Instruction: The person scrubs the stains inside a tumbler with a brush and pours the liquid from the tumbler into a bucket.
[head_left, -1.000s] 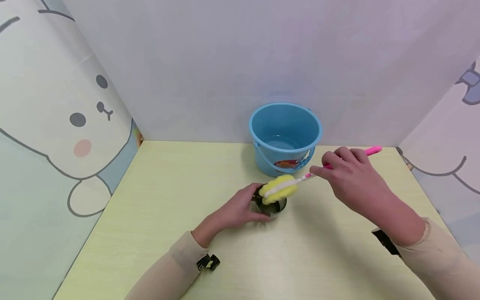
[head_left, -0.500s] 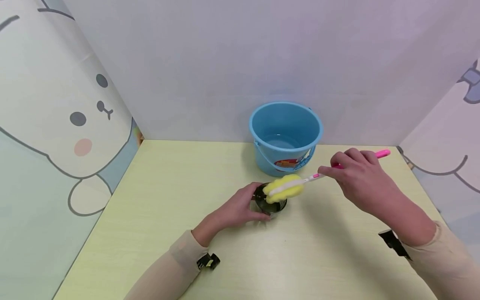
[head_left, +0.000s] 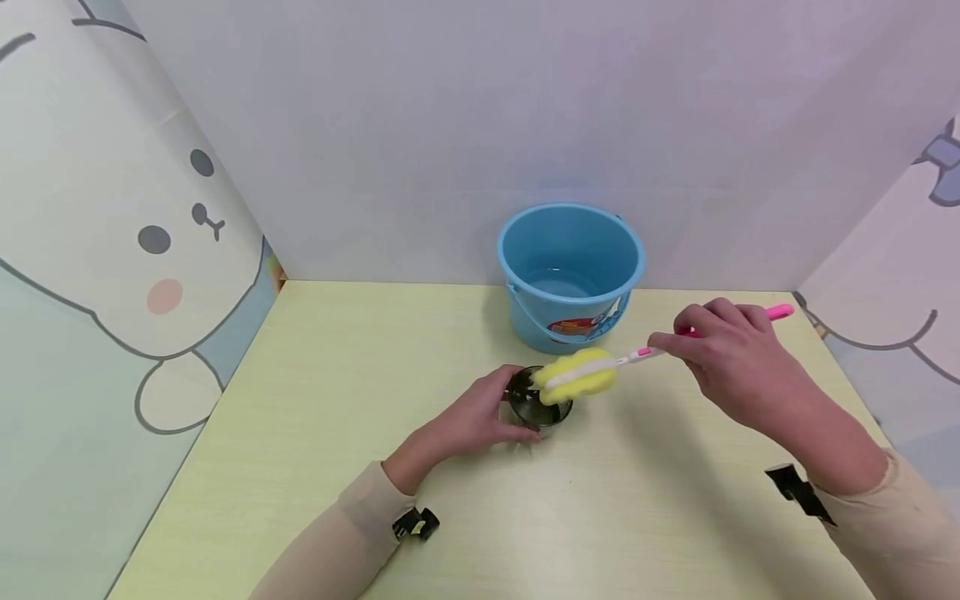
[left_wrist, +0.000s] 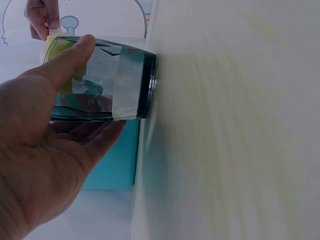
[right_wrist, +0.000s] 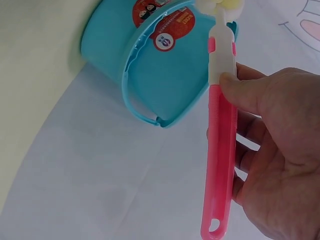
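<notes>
on the counter (head_left: 375, 358), straight ahead of me, a dark-tinted, faceted glass (left_wrist: 128, 82) stands upright with its mouth facing up. my left hand (head_left: 480, 412) grips it from the side, thumb on the near wall and fingers round the far one. over the mouth of the glass lies the yellow sponge head (head_left: 577, 377) of a brush, its tip above the opening and the rest sticking out past the rim to the right; i can't tell whether the tip dips below the rim. a white neck joins the sponge to a pink handle (right_wrist: 220, 160), which slants up and away to the right. my right hand (head_left: 727, 350) holds that handle, thumb pressed on one side and fingers curled on the other, with the pink end poking out beyond my knuckles.

just behind the glass and apart from it, near the back edge of the counter, sits a blue bucket (head_left: 558, 308), upright, its carrying handle hanging down across the front by a red label (head_left: 573, 327). both my sleeves (head_left: 330, 542) are beige, and a black fastening (head_left: 416, 523) shows at each cuff. behind everything rises a pale, plain wall (head_left: 375, 125), and on the left side panel there is a big cartoon face (head_left: 180, 292) with a pink cheek.
</notes>
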